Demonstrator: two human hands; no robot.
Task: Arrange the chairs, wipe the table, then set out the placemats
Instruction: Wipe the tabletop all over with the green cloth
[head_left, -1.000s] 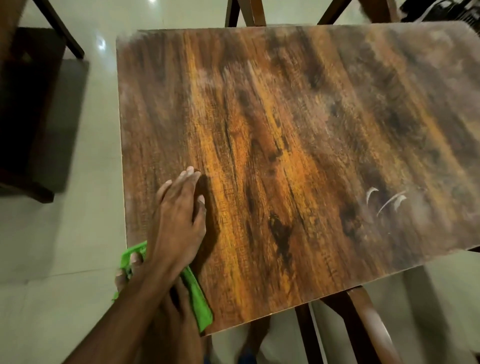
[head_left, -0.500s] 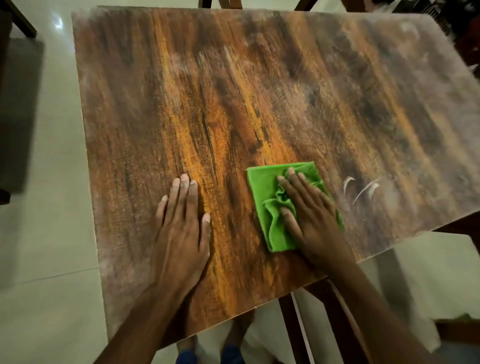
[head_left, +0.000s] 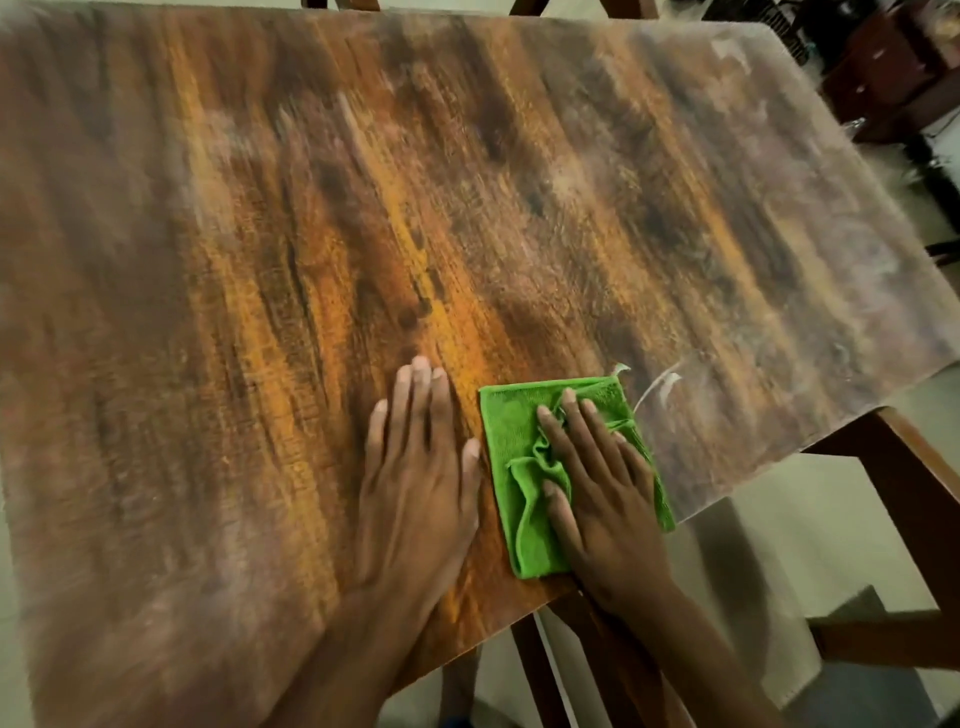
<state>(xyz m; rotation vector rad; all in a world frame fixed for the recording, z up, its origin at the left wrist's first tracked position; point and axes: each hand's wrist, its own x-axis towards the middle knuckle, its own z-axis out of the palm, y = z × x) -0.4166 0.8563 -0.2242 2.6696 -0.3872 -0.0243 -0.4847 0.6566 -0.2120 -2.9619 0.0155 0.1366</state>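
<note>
Wooden table (head_left: 260, 312) fills the view. L hand (head_left: 421, 483) lies flat on it at 6 o'clock, fingers straight, holding nothing. Just beside, toward 3 o'clock, R hand (head_left: 597, 493) presses the green cloth (head_left: 511, 431) w/ spread fingers near the table's near edge. White marks (head_left: 660, 382) sit at cloth's 1 o'clock.

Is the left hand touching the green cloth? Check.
Apart. The head view shows bare wood between the left hand and the cloth.

A pale tiled floor (head_left: 810, 525) shows below and to the right. In the top right corner stands dark, blurred furniture (head_left: 883, 73) with cluttered items too indistinct to name. White scuff marks (head_left: 662, 382) streak the wood near its front edge.
</note>
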